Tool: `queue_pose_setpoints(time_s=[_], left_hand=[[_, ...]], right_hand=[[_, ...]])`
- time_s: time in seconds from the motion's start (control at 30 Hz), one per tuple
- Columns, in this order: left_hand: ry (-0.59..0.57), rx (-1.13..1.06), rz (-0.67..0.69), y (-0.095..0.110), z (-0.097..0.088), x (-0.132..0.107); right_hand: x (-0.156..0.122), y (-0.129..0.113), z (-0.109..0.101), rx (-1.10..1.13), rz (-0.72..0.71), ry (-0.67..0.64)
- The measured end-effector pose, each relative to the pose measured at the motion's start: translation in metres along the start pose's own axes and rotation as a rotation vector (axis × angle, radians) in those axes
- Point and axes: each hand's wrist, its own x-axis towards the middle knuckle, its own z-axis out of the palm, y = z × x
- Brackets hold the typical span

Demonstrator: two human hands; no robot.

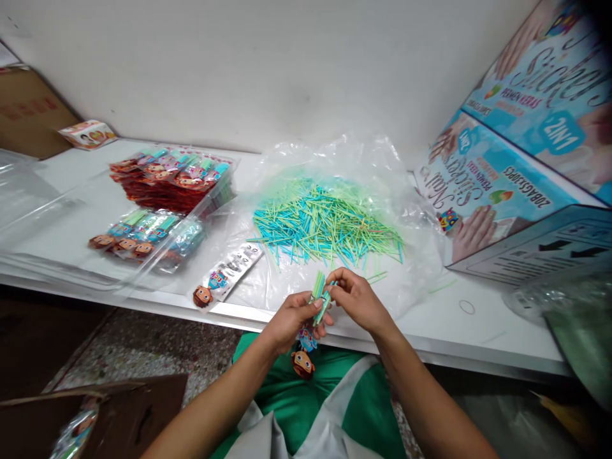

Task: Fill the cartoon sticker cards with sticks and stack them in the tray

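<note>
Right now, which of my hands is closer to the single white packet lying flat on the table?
Your left. The left hand is to the right of the packet; the right hand is farther right, beyond the left hand.

Loose sticks [325, 223] can be seen in what looks like smooth, matt plastic, backed by a crinkly clear plastic sheet [387, 156] that's lit up with shiny creases. The held packet [303, 362] and stacked packets [176, 182] are wrapped in glossy printed film. The white surface [449, 325] is finished smooth. The blue box [497, 191] is made of slick printed card, while the brown carton [33, 115] is left matt. Green cloth [287, 389] is softly creased.
</note>
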Motion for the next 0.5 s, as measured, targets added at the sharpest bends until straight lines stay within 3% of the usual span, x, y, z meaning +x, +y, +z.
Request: queue_pose_setpoints(time_s=[0.5], left_hand=[[-0.006, -0.011, -0.029, 0.0007, 0.0007, -0.0002]], right_hand=[[-0.0002, -0.0022, 0.0007, -0.109, -0.013, -0.028]])
